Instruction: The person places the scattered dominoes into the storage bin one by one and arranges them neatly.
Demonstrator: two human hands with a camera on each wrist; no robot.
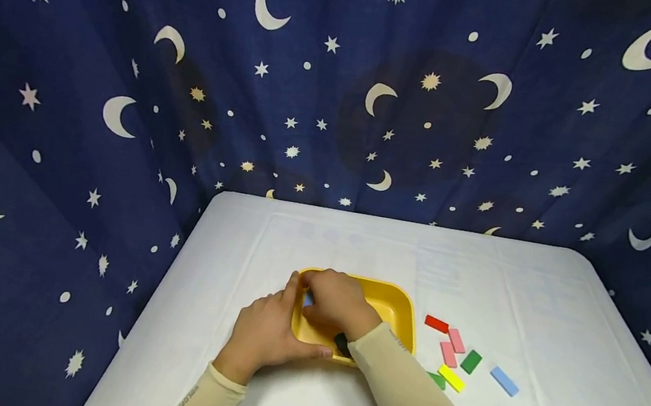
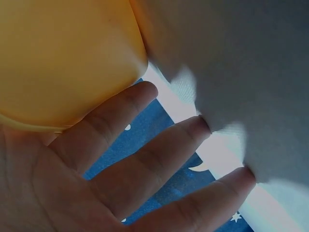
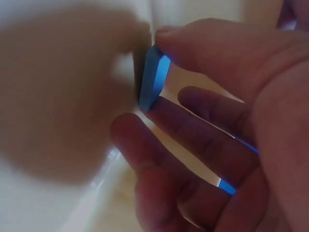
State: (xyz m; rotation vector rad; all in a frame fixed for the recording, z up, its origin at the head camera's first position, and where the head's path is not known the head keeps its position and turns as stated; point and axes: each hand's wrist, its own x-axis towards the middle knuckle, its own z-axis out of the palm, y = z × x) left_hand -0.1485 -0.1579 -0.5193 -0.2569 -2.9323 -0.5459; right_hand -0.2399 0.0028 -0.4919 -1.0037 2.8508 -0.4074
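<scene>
Inside the left end of a yellow tray (image 1: 389,302), my right hand (image 1: 340,299) pinches a small blue block (image 3: 154,79). In the right wrist view the thumb is at one end of the block and a fingertip at the other, with the block standing on edge. My left hand (image 1: 267,327) braces the tray's near left corner, fingers along the outer left side and thumb at the front rim. The left wrist view shows its fingers (image 2: 149,162) straight and spread. A dark block (image 1: 342,344) lies in the tray, partly hidden by my right forearm.
Right of the tray on the white table (image 1: 561,347) lie several loose blocks: a red one (image 1: 436,324), pink ones (image 1: 457,341), a dark green one (image 1: 470,361), a yellow one (image 1: 451,378), a lighter green one (image 1: 438,380) and a blue one (image 1: 504,381). A starry curtain (image 1: 341,94) hangs behind.
</scene>
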